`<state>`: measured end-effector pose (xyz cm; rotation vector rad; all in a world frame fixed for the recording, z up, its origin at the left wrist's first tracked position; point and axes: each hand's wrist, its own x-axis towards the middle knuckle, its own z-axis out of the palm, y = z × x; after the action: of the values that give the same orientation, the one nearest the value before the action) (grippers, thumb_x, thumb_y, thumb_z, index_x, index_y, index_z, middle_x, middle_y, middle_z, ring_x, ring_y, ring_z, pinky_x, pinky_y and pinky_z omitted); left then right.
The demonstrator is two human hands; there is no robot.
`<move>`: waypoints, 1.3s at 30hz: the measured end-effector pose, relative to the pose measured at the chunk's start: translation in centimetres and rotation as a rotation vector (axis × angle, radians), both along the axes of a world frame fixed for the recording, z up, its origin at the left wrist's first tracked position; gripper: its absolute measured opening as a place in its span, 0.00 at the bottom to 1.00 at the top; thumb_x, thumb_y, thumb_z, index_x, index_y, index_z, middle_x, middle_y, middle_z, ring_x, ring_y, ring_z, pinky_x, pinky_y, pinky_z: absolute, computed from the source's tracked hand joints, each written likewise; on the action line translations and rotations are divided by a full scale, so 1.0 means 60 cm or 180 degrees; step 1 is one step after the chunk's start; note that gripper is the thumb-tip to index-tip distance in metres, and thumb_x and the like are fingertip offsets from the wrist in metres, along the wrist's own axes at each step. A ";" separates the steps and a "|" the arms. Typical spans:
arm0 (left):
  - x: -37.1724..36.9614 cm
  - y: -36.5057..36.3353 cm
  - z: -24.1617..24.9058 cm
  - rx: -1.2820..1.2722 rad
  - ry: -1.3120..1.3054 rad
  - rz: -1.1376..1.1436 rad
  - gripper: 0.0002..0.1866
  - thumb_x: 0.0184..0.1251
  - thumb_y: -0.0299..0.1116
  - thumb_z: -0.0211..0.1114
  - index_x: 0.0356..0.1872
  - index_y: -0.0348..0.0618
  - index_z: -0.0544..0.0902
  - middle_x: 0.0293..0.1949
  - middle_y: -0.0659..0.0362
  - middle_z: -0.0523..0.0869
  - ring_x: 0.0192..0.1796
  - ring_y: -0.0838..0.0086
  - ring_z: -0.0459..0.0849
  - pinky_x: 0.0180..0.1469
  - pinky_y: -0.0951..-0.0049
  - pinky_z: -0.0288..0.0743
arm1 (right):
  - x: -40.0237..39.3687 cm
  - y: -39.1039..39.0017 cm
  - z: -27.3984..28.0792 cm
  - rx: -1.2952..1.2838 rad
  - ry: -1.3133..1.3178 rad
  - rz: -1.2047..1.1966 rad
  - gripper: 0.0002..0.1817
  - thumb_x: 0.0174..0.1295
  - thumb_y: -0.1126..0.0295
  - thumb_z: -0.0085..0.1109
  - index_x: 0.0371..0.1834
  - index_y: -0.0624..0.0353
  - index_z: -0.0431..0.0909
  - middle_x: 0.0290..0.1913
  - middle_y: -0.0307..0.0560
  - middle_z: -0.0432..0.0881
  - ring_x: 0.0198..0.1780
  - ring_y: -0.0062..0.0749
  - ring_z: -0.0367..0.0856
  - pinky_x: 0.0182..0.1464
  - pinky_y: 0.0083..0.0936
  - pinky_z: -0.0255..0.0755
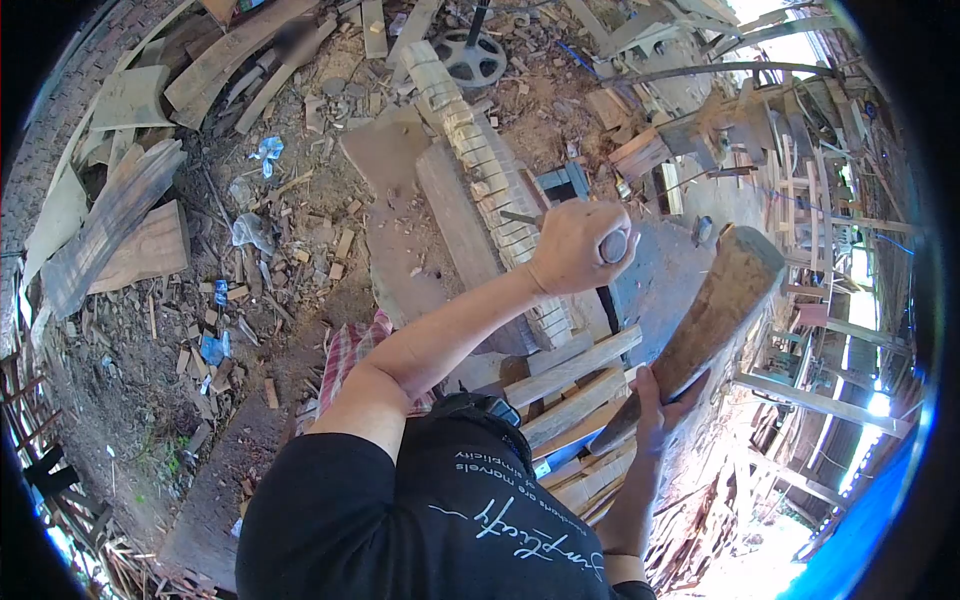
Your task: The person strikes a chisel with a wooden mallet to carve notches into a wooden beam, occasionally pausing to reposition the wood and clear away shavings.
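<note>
My left hand [580, 250] is closed in a fist around a tool handle [614, 247], whose round grey end faces me. A thin dark strip [520, 217] sticks out on the other side of the fist; the rest of the tool is hidden, so its kind does not show. Lower right, my right hand [662, 405] grips a long, curved piece of wood [715, 310] near its narrow lower part. This wood is brown, held at a slant, and broadens to a cut end at the top. The two hands are apart, and the fist does not touch the wood.
Ahead lies a long timber [460, 130] with a row of notches, beside a wide plank [455, 205]. Slats [575, 385] sit close to my body. A spoked wheel [470, 58], wood scraps and plastic litter [252, 232] cover the ground. Boards [140, 235] are piled at left.
</note>
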<state>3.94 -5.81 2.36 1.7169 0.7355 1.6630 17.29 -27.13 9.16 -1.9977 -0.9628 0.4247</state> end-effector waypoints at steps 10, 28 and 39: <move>0.009 0.022 -0.023 -0.0791 -0.0041 0.0084 0.11 0.45 0.33 0.71 0.23 0.45 0.76 0.21 0.53 0.80 0.27 0.54 0.81 0.28 0.60 0.71 | -0.027 0.107 0.130 0.1827 -0.0341 0.0694 0.20 0.58 0.62 0.62 0.50 0.62 0.73 0.34 0.51 0.80 0.31 0.31 0.79 0.38 0.21 0.74; 0.004 0.045 -0.027 -0.1085 0.0051 0.0402 0.10 0.49 0.30 0.74 0.25 0.44 0.78 0.20 0.55 0.82 0.23 0.63 0.82 0.27 0.68 0.72 | -0.056 0.162 0.022 -0.0992 -0.2043 0.1036 0.39 0.55 0.56 0.69 0.65 0.69 0.66 0.48 0.54 0.78 0.33 0.37 0.80 0.42 0.28 0.75; 0.004 0.055 -0.028 -0.1037 -0.0091 0.0408 0.10 0.48 0.29 0.73 0.26 0.43 0.78 0.21 0.53 0.83 0.25 0.62 0.84 0.28 0.67 0.73 | 0.002 0.129 0.082 0.1148 -0.0472 0.0195 0.17 0.54 0.63 0.67 0.40 0.64 0.78 0.35 0.46 0.80 0.39 0.31 0.79 0.46 0.26 0.73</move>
<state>4.21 -2.49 0.68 1.4400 1.0582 1.5467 17.40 -19.37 14.07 -1.6920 -1.1087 0.1236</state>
